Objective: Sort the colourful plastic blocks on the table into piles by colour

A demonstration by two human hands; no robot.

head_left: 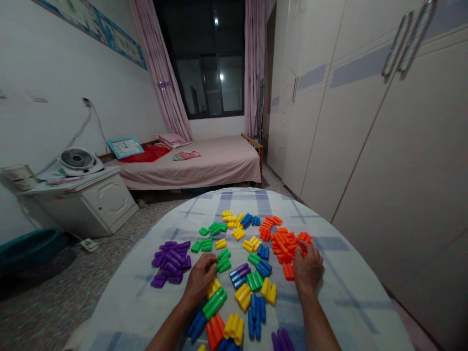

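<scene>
Small plastic blocks shaped like joined tubes lie on the round table in colour groups. My left hand [200, 277] is curled closed at the left of the middle, its fingertips beside green blocks [224, 261]; what they hold, if anything, is hidden. Below it are a yellow block [213, 288] and a longer green block [215, 303]. My right hand [309, 265] rests at the right edge of the orange pile [283, 245], its fingers bent round an orange block [302, 240]. A purple pile [171, 262] lies left of my left hand.
The table [351, 292] has a checked cloth. Yellow [242, 297], blue [256, 317] and purple [282, 340] blocks lie between my arms. Beyond stand a bed [219, 163], a white cabinet [106, 200] with a fan [77, 161], and a wardrobe [402, 170] on the right.
</scene>
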